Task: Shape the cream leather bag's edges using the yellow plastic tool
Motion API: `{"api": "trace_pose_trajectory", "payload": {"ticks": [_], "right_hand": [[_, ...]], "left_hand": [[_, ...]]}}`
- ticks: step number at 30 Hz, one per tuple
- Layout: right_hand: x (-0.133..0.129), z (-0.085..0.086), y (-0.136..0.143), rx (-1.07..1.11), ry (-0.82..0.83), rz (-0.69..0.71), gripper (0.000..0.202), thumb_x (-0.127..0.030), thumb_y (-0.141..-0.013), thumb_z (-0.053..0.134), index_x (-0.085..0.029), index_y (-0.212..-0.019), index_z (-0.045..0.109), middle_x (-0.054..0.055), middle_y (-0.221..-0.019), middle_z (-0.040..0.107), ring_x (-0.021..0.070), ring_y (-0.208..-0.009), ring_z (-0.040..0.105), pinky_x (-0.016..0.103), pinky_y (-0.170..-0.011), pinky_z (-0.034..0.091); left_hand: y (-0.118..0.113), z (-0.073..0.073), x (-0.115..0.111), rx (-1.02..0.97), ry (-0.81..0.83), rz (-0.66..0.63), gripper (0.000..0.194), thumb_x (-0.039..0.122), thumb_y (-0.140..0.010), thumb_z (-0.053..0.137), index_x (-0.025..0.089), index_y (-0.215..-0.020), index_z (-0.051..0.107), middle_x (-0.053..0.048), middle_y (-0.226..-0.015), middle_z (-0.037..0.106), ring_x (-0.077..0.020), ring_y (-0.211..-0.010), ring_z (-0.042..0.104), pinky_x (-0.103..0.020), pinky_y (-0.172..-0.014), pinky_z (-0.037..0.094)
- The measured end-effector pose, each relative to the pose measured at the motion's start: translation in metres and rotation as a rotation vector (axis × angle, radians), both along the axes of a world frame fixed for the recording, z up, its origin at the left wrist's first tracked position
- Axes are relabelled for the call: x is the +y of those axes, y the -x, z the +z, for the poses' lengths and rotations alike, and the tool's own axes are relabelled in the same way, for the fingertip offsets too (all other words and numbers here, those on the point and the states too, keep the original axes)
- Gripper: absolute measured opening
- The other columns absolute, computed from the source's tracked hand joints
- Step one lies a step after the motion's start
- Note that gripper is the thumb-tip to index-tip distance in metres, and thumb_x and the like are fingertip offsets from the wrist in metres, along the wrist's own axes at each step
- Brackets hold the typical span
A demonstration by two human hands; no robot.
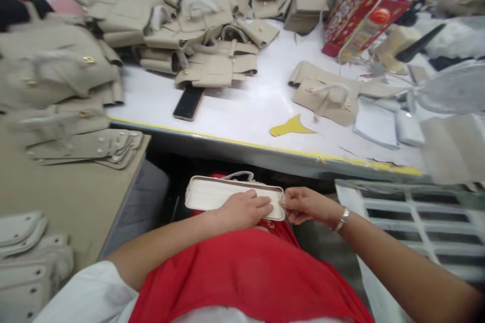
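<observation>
A pale, boxy bag piece with a rim and a wrapped handle behind it lies across my lap, over the red apron. My left hand rests on its long face, fingers stretched toward the right end. At that right end, my right hand pinches the corner of the rim between thumb and fingers. A silver bracelet is on the right wrist. Whether the right fingers also hold something small cannot be made out.
Beige bag parts pile up on the white table, beside a phone and a yellow scrap. Stacked pieces lie left. A red box stands back right; a white rack is at the right.
</observation>
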State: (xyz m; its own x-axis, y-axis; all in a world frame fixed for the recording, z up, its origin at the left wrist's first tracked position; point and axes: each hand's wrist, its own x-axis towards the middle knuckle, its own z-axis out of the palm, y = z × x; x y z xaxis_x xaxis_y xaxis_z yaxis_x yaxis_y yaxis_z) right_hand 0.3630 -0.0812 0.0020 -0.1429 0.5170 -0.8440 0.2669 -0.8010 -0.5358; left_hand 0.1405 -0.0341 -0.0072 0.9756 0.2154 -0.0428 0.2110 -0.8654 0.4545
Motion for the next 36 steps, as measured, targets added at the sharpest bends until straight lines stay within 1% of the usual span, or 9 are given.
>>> {"api": "trace_pose_trajectory", "payload": {"ticks": [2,5,8,12,21,24,28,32,36], "right_hand": [[0.003,0.002,0.003,-0.098,-0.005,0.093,0.042,-0.053,-0.068,0.065,-0.016,-0.071,0.044,0.000,-0.060,0.060,0.0070,-0.046,0.055,0.015,-0.042,0.043],[0.006,0.001,0.007,-0.209,-0.031,0.213,0.044,-0.059,-0.074,0.055,-0.017,-0.069,0.044,-0.002,-0.053,0.055,0.0061,-0.038,0.050,0.014,-0.034,0.036],[0.007,-0.001,0.006,-0.211,-0.030,0.292,0.048,-0.064,-0.073,0.051,-0.017,-0.065,0.044,-0.003,-0.047,0.051,0.0061,-0.034,0.046,0.015,-0.031,0.033],[0.007,-0.002,0.001,-0.193,0.020,0.347,0.053,-0.068,-0.072,0.048,-0.017,-0.060,0.046,-0.002,-0.042,0.049,0.0054,-0.029,0.039,0.016,-0.029,0.031],[0.003,-0.014,-0.003,-0.047,-0.018,0.229,0.053,-0.067,-0.070,0.051,-0.016,-0.056,0.049,-0.003,-0.039,0.048,0.0039,-0.028,0.033,0.017,-0.030,0.024],[0.000,-0.013,-0.005,-0.062,-0.078,0.238,0.053,-0.067,-0.072,0.050,-0.016,-0.055,0.049,-0.003,-0.039,0.047,0.0042,-0.028,0.033,0.018,-0.030,0.023],[0.000,-0.007,-0.013,-0.235,-0.317,0.288,0.046,-0.062,-0.071,0.055,-0.017,-0.064,0.050,-0.003,-0.047,0.050,0.0069,-0.036,0.041,0.019,-0.036,0.029],[0.005,-0.003,-0.011,-0.474,-0.890,0.302,0.035,-0.044,-0.074,0.062,-0.016,-0.094,0.055,0.003,-0.079,0.061,0.0117,-0.064,0.054,0.023,-0.059,0.042],[0.006,-0.008,0.000,-0.583,-1.222,0.539,0.022,-0.031,-0.087,0.047,-0.015,-0.096,0.060,0.007,-0.086,0.060,0.0136,-0.074,0.054,0.024,-0.069,0.040]], "left_hand": [[0.029,0.004,0.006,-0.185,0.156,0.170,0.044,0.043,-0.084,0.048,0.019,-0.121,0.049,-0.012,-0.124,0.051,-0.0199,-0.098,0.052,-0.031,-0.080,0.045],[0.088,0.007,0.019,-0.435,0.310,0.781,0.027,0.039,-0.084,0.048,0.017,-0.097,0.056,-0.007,-0.098,0.059,-0.0142,-0.084,0.054,-0.025,-0.071,0.045],[0.136,-0.003,0.034,-0.381,0.605,1.174,0.027,0.042,-0.079,0.055,0.016,-0.074,0.050,0.003,-0.062,0.050,-0.0078,-0.054,0.046,-0.019,-0.050,0.038],[0.153,-0.025,0.049,-0.186,1.119,1.058,0.037,0.047,-0.070,0.064,0.016,-0.070,0.043,0.007,-0.050,0.044,-0.0053,-0.043,0.040,-0.015,-0.039,0.031],[0.143,-0.017,0.057,-0.017,1.248,1.016,0.042,0.049,-0.068,0.065,0.018,-0.071,0.037,0.006,-0.053,0.051,-0.0081,-0.043,0.049,-0.019,-0.042,0.044],[0.147,-0.017,0.063,0.062,1.114,0.958,0.040,0.050,-0.070,0.061,0.018,-0.069,0.038,0.007,-0.052,0.048,-0.0086,-0.045,0.049,-0.019,-0.044,0.041],[0.128,-0.008,0.072,0.059,0.630,0.805,0.037,0.048,-0.066,0.065,0.016,-0.080,0.053,0.000,-0.075,0.060,-0.0160,-0.071,0.058,-0.024,-0.062,0.047],[0.064,0.009,0.063,-0.083,0.320,0.605,0.048,0.042,-0.075,0.057,0.017,-0.116,0.051,-0.008,-0.119,0.055,-0.0212,-0.107,0.052,-0.031,-0.090,0.042],[0.000,0.012,0.054,-0.046,0.313,0.296,0.032,0.027,-0.079,0.052,0.017,-0.109,0.058,-0.004,-0.104,0.064,-0.0154,-0.091,0.059,-0.025,-0.083,0.044]]}}
